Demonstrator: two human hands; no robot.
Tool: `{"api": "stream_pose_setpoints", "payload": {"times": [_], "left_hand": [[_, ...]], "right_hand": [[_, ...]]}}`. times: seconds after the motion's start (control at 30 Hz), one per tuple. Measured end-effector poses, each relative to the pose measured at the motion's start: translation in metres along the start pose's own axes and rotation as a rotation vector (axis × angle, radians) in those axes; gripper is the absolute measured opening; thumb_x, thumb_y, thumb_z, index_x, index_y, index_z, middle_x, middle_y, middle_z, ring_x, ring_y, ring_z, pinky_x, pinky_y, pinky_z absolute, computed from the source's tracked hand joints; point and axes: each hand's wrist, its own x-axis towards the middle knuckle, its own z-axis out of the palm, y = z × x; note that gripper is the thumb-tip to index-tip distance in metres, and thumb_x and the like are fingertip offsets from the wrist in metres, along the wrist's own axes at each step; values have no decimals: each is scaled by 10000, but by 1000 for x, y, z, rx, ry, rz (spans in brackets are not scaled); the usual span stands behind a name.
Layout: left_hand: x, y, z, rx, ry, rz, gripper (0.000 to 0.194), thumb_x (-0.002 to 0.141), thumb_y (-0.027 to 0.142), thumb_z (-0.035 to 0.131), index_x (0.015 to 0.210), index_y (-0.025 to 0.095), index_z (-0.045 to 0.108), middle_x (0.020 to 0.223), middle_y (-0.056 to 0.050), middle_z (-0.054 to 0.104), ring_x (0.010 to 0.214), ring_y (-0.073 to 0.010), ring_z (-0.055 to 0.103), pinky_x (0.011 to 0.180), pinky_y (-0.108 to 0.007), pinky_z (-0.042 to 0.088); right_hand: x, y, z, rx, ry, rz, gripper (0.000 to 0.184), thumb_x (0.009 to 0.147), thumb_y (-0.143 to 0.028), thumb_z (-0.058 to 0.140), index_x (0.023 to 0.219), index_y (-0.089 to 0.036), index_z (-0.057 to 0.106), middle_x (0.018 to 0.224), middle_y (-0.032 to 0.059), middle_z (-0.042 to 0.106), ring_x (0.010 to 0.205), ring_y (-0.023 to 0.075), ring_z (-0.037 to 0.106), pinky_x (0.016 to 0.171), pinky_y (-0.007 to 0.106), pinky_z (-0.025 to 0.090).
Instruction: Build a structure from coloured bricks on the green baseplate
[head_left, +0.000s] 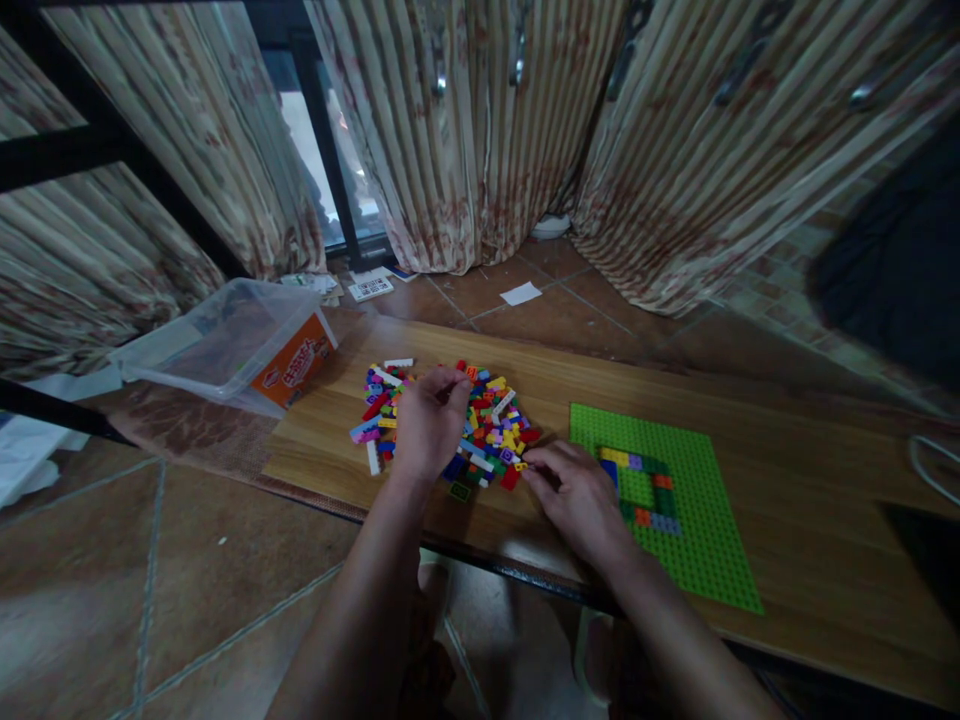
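Note:
A heap of mixed toy building bricks (480, 430) lies on the wooden table. Over the heap's upper part is my left hand (433, 420), its fingers bent and brought together; whatever they may pinch is hidden. At the heap's right edge, my right hand (574, 490) has its thumb and forefinger closed about a small yellow brick (520, 466). Right of that hand lies a green baseplate (705, 510). On it stands a square outline of coloured bricks (664, 500), its left side partly covered by the right hand.
A clear plastic box (217, 340) with an orange label stands at the table's left end. The wooden table (810, 470) runs on to the right past the baseplate. A paper sheet (520, 293) lies on the tiled floor behind, before long curtains (480, 130).

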Motion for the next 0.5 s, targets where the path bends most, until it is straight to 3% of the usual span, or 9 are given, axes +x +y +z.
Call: {"api": "stream_pose_setpoints", "payload": {"times": [0.2,0.5], "left_hand": [[-1,3,0,-8,-10,-21,88,779,195,601,745,166,676,644,10,618,615,-128,550,563,-215,399],[-2,3,0,-23,-22,-21,92,778,208,598,747,168,676,677,-1,641,631,-136,567,576,-218,415]], "right_hand": [[3,-4,-1,-18,-31,-7,102,883,-225,581,821,-233,662,856,27,647,861,200,605,766,313,453],[3,-5,2,-9,-45,-2,83,869,-240,602,904,-240,677,898,34,648,886,210,611,786,326,468]]}}
